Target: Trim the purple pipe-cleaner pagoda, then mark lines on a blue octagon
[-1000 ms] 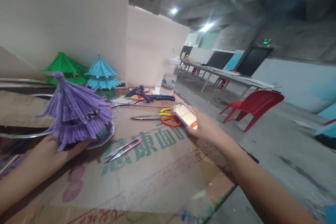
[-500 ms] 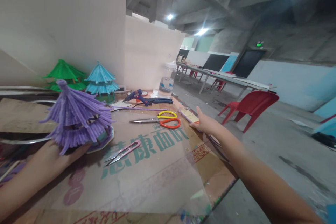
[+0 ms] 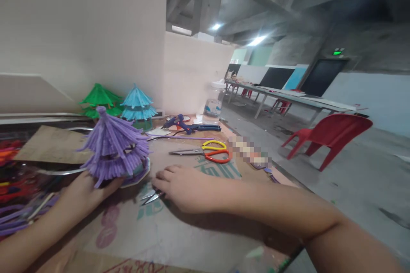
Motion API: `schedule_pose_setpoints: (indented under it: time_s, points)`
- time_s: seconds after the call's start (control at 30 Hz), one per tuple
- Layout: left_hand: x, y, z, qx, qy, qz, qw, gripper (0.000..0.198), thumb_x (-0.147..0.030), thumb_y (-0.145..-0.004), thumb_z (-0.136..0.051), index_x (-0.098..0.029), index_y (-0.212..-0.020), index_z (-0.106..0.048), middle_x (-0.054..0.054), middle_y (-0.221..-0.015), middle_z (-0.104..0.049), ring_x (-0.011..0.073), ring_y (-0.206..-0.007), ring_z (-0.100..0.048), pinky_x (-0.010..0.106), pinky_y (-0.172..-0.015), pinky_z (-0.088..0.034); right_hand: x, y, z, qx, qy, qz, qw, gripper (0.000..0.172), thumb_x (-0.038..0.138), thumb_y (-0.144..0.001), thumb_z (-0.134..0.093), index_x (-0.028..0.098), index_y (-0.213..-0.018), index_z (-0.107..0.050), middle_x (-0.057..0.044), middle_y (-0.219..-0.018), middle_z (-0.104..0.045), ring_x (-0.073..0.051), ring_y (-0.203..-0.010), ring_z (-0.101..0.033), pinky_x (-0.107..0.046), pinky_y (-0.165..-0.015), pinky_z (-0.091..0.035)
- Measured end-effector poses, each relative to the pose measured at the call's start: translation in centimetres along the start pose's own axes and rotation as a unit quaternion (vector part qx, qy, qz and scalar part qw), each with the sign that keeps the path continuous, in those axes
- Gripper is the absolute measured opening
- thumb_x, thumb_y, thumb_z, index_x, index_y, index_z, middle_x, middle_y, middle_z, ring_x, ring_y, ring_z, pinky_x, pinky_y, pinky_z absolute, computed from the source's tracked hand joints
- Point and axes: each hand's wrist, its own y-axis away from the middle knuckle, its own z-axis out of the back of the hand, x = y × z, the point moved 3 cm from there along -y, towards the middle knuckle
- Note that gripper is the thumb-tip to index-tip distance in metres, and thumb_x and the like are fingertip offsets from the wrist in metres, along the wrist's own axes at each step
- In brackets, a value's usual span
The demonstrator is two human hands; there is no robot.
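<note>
My left hand [image 3: 83, 187] grips the base of a purple pagoda model [image 3: 113, 147] made of fuzzy stems, which stands on the cardboard sheet [image 3: 179, 239]. My right hand [image 3: 184, 187] lies just right of the model. Its fingers are curled down over the pink thread snips [image 3: 150, 197], and only the metal tips show. A phone [image 3: 251, 156] lies flat near the table's right edge, away from both hands.
Orange-and-yellow scissors [image 3: 213, 152], a blue glue gun [image 3: 187, 126] and a clear jar [image 3: 213, 105] lie behind my right hand. Green [image 3: 100, 99] and blue [image 3: 137, 103] pagoda models stand by the wall. Loose stems [image 3: 13, 204] pile up at the left. A red chair [image 3: 333, 133] stands on the floor.
My right hand set the phone down at the table's right edge, then drew back left onto the pink snips. My left hand stayed on the purple model.
</note>
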Motion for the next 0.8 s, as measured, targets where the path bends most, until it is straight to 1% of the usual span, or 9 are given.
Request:
schedule_pose_setpoints:
  time_s: [0.07, 0.13, 0.27, 0.4, 0.47, 0.57, 0.63, 0.73, 0.8]
  points:
    - [-0.4, 0.3, 0.3, -0.016, 0.017, -0.002, 1.0, 0.054, -0.068, -0.078, -0.05, -0.022, -0.101, -0.068, 0.009, -0.105, -0.078, 0.035, -0.102, -0.071, 0.046, -0.096, -0.055, 0.1, -0.9, -0.7, 0.025, 0.013, 0.021, 0.999, 0.027, 0.009, -0.094, -0.051, 0.004, -0.116, -0.066, -0.016, -0.107, -0.069, -0.026, -0.093, -0.065, -0.036, -0.078, -0.054]
    - [-1.0, 0.6, 0.4, -0.021, 0.027, -0.026, 0.999, 0.049, -0.065, -0.081, -0.051, -0.022, -0.096, -0.067, 0.01, -0.095, -0.078, 0.0329, -0.094, -0.072, 0.045, -0.093, -0.057, 0.1, -1.5, -1.2, 0.022, 0.031, 0.03, 0.999, 0.022, 0.007, -0.095, -0.05, 0.005, -0.107, -0.068, -0.015, -0.098, -0.069, -0.025, -0.087, -0.066, -0.035, -0.067, -0.052]
    - [-1.2, 0.9, 0.1, -0.047, 0.031, -0.052, 0.997, 0.041, -0.057, -0.085, -0.048, -0.022, -0.097, -0.066, 0.008, -0.088, -0.076, 0.0307, -0.09, -0.072, 0.045, -0.095, -0.056, 0.5, -2.3, -1.8, -0.002, 0.05, 0.066, 0.997, 0.017, 0.007, -0.094, -0.053, 0.006, -0.102, -0.068, -0.014, -0.088, -0.071, -0.024, -0.074, -0.066, -0.032, -0.057, -0.045]
    - [-0.6, 1.3, -0.1, -0.052, 0.034, -0.065, 0.996, 0.033, -0.048, -0.085, -0.053, -0.021, -0.1, -0.064, 0.01, -0.096, -0.076, 0.0307, -0.093, -0.072, 0.043, -0.089, -0.058, 0.8, -2.2, -1.8, -0.088, -0.096, 0.03, 0.991, 0.02, 0.014, -0.097, -0.049, 0.011, -0.107, -0.066, -0.01, -0.084, -0.074, -0.02, -0.066, -0.065, -0.029, -0.056, -0.043]
    - [-0.4, 1.5, -0.1, -0.05, 0.053, -0.071, 0.995, 0.032, -0.045, -0.085, -0.053, -0.021, -0.103, -0.063, 0.011, -0.102, -0.076, 0.0304, -0.097, -0.072, 0.042, -0.09, -0.059, 0.7, -1.7, -1.9, -0.17, -0.228, -0.006, 0.959, 0.025, 0.018, -0.099, -0.045, 0.015, -0.113, -0.066, -0.009, -0.087, -0.076, -0.019, -0.071, -0.067, -0.029, -0.063, -0.048]
    - [-0.2, 1.6, -0.2, -0.046, 0.063, -0.059, 0.995, 0.032, -0.047, -0.085, -0.053, -0.02, -0.1, -0.062, 0.013, -0.102, -0.076, 0.031, -0.097, -0.072, 0.043, -0.09, -0.059, 0.1, -1.2, -2.8, -0.252, -0.389, -0.072, 0.883, 0.03, 0.024, -0.102, -0.039, 0.018, -0.114, -0.065, -0.008, -0.094, -0.075, -0.02, -0.082, -0.069, -0.031, -0.075, -0.052]
    - [0.1, 1.5, -0.4, -0.042, 0.061, -0.041, 0.996, 0.032, -0.049, -0.086, -0.05, -0.02, -0.095, -0.063, 0.012, -0.094, -0.076, 0.0309, -0.093, -0.072, 0.043, -0.09, -0.059, -0.2, -1.1, -3.4, -0.27, -0.45, -0.093, 0.846, 0.032, 0.032, -0.104, -0.036, 0.019, -0.112, -0.065, -0.009, -0.1, -0.073, -0.021, -0.094, -0.069, -0.033, -0.084, -0.052]
    - [0.4, 1.4, -0.6, -0.042, 0.056, -0.017, 0.997, 0.032, -0.047, -0.087, -0.045, -0.022, -0.089, -0.065, 0.009, -0.088, -0.075, 0.0295, -0.089, -0.072, 0.043, -0.091, -0.059, -0.3, -1.2, -3.6, -0.274, -0.509, -0.082, 0.811, 0.044, 0.05, -0.106, -0.032, 0.022, -0.113, -0.065, -0.01, -0.112, -0.07, -0.023, -0.11, -0.064, -0.037, -0.098, -0.048]
    - [0.4, 1.2, -0.6, -0.04, 0.059, -0.01, 0.997, 0.033, -0.045, -0.088, -0.042, -0.023, -0.089, -0.065, 0.008, -0.085, -0.075, 0.0293, -0.091, -0.07, 0.044, -0.094, -0.057, -0.4, -1.3, -3.7, -0.266, -0.541, -0.084, 0.794, 0.053, 0.062, -0.103, -0.031, 0.022, -0.111, -0.065, -0.011, -0.111, -0.068, -0.024, -0.109, -0.063, -0.038, -0.095, -0.048]
